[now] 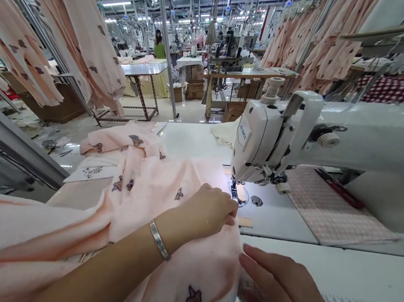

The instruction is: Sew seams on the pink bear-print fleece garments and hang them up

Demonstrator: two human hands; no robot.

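Feeding pink printed fabric [145,182] toward the presser foot [234,193] of the sewing machine [301,138].
Left hand [205,212] is pinching the fabric edge closed just beside the needle; right hand [278,283] is resting fingers-together on the near hem. Cloth is lying heaped on the table [192,139]; likely soft, light, limp, best gripped at its edges.

2 hands [207,212], 1 sewing machine [341,142], 1 bracelet [158,239], 1 pink fabric [145,182].

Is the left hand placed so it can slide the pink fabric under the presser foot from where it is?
Probably yes: the left hand grips the pink fabric beside the presser foot, with nothing between them.
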